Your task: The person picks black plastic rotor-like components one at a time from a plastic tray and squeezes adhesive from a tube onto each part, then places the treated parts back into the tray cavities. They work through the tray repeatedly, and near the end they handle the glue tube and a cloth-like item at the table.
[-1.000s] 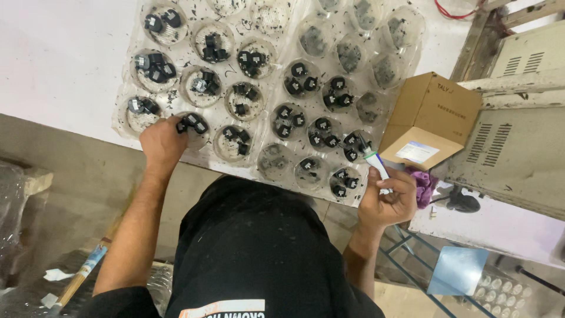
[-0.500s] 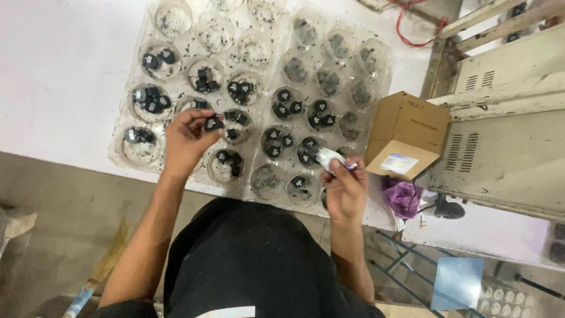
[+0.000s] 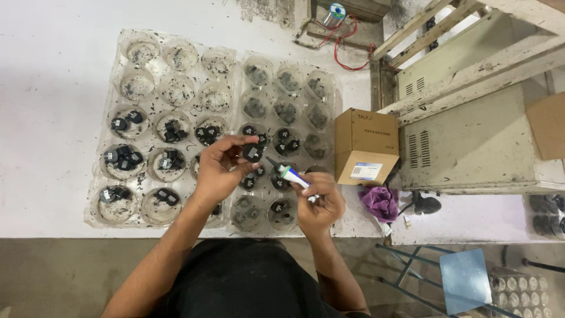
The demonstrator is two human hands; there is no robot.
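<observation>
I sit at a white, speckled desk (image 3: 53,88) in a workshop, looking straight down at it. My left hand (image 3: 220,168) is closed in a pinch on a small round black part (image 3: 253,153), thumb and fingertips around its rim, held up above the clear plastic cup trays (image 3: 176,118). My right hand (image 3: 321,203) grips a small glue tube (image 3: 289,172), white with a green band; its long axis runs up and to the left from my fist, and the dark nozzle points at the part, near it but not touching. The part lies left of and just beyond the nozzle tip, my left hand being the nearer. Under both hands the tray cups hold more black parts. To the right stand a brown cardboard box (image 3: 365,147), a purple rag (image 3: 379,202) and a grey metal cabinet (image 3: 477,147).
</observation>
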